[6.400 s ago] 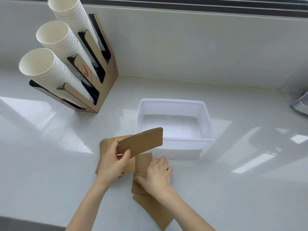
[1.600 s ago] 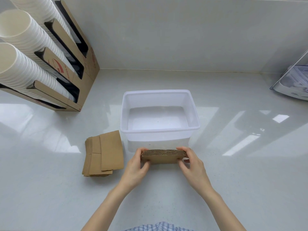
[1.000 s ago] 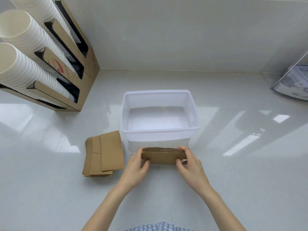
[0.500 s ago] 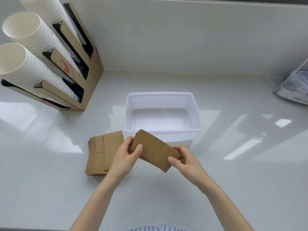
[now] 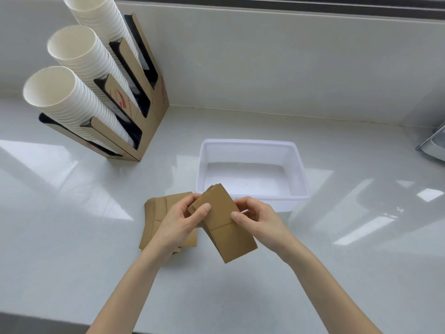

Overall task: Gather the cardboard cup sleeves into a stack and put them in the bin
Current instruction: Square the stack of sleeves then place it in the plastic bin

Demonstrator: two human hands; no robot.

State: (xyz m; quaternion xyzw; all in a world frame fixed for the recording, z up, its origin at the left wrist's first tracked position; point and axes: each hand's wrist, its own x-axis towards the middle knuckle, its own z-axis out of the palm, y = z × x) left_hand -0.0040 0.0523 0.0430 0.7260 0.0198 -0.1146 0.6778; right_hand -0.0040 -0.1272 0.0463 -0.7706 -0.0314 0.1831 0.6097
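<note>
Both hands hold a small stack of flat brown cardboard cup sleeves (image 5: 222,222) above the counter, just in front of the white plastic bin (image 5: 298,165). My left hand (image 5: 179,221) pinches the stack's upper left edge. My right hand (image 5: 256,219) grips its right edge. The stack is tilted, its long side running from upper left to lower right. A second pile of sleeves (image 5: 154,213) lies flat on the counter, partly hidden under my left hand. The bin holds nothing.
A cardboard dispenser (image 5: 144,112) with three slanted columns of white paper cups (image 5: 72,97) stands at the back left. A grey object (image 5: 433,145) shows at the right edge. The white counter (image 5: 361,237) meets a wall behind the bin.
The held stack has turned from standing on edge on the counter to face up, then rotated further lengthwise. Both hands shifted slightly left, over the lying pile.
</note>
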